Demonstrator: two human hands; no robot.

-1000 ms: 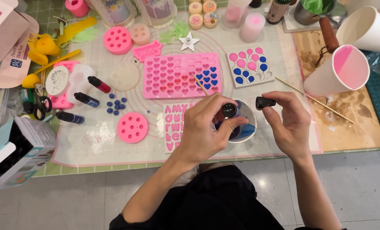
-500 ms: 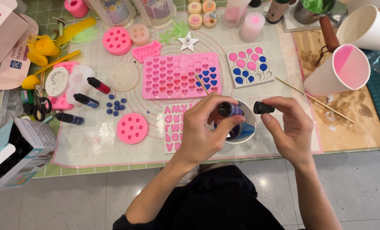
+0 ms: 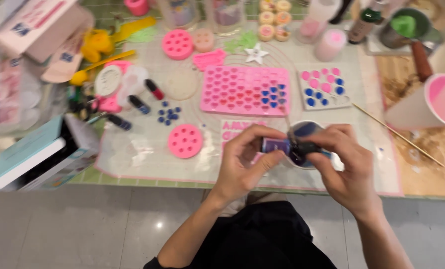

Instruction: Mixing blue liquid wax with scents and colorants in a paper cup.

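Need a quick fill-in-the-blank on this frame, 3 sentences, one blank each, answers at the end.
1. The left hand holds a small bottle of ____ colour.
2. The right hand holds a small black ____ at the bottle's mouth.
3. The rectangular pink mould has cavities shaped like ____.

Missing words: blue; cap; hearts

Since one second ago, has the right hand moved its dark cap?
Yes. The right hand brought the dark cap leftward onto the small bottle, judged against the heart mould.
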